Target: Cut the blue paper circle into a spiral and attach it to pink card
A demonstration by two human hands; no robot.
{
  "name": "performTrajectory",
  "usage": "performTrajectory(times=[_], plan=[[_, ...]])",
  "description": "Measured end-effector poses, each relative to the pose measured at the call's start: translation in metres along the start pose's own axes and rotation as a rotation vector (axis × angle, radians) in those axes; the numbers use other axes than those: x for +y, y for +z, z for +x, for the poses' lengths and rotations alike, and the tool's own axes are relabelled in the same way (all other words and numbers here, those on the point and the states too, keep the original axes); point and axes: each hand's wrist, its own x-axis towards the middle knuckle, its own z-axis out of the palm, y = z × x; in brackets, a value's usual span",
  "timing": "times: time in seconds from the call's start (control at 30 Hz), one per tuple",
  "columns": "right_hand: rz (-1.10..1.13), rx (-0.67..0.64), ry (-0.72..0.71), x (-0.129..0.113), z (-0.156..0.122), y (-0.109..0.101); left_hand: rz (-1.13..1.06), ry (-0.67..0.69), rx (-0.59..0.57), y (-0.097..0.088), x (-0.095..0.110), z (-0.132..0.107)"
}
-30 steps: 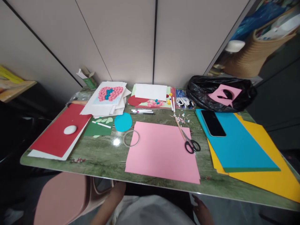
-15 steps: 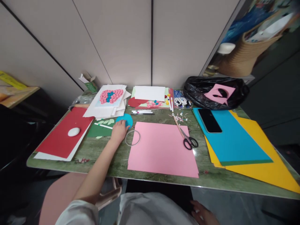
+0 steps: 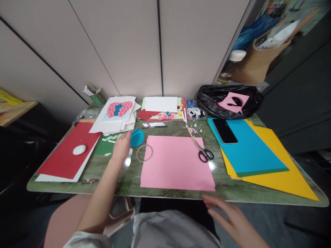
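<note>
My left hand [image 3: 121, 146] reaches over the green table [image 3: 111, 179] and grips the left edge of a blue paper circle [image 3: 137, 137], which is tilted up off the surface. A thin ring [image 3: 144, 153] lies just right of that hand, beside a large pink sheet [image 3: 178, 163]. My right hand [image 3: 232, 218] hovers below the table's near edge with its fingers stretched out and nothing in it. Black-handled scissors [image 3: 203, 151] rest on the pink sheet's right corner.
A red sheet [image 3: 62, 155] with a white oval object [image 3: 79, 149] lies at left. Blue [image 3: 248, 151] and yellow [image 3: 281, 172] sheets with a phone [image 3: 224, 130] lie at right. Markers [image 3: 154, 124], a white paper stack [image 3: 116, 115] and a black bag [image 3: 230, 101] line the back. A pink chair [image 3: 67, 220] stands below.
My left hand came up from below, reached the blue circle and has lifted its edge off the table. My right hand has risen toward the table's near edge.
</note>
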Motion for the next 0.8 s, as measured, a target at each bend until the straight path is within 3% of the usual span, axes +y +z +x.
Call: performTrajectory(times=[0.1,0.17,0.23,0.33,0.47,0.67,0.73,0.8], plan=[[-0.167,0.297,-0.057,-0.007,0.04,-0.027,-0.13,-0.049,0.129,-0.019,0.029,-0.002],[-0.366,0.476,-0.09,-0.005,0.074,-0.036,-0.608,-0.112,0.178,-0.024,0.053,-0.005],[-0.554,0.534,-0.036,-0.003,0.105,-0.038,-1.032,-0.124,0.108,-0.023,0.077,-0.01],[-0.687,0.536,0.134,-0.003,0.134,-0.034,-1.298,-0.159,0.029,-0.016,0.103,-0.019],[-0.642,0.513,0.157,0.002,0.137,-0.039,-1.274,-0.164,0.08,-0.015,0.12,-0.027],[-0.397,0.512,0.141,0.008,0.117,-0.055,-1.152,-0.211,0.236,-0.008,0.125,-0.025],[-0.232,0.475,0.055,-0.005,0.115,-0.054,-1.147,-0.222,0.251,-0.001,0.13,-0.019],[0.247,0.412,-0.118,-0.03,0.119,-0.052,-1.147,-0.201,0.299,0.003,0.139,-0.008]])
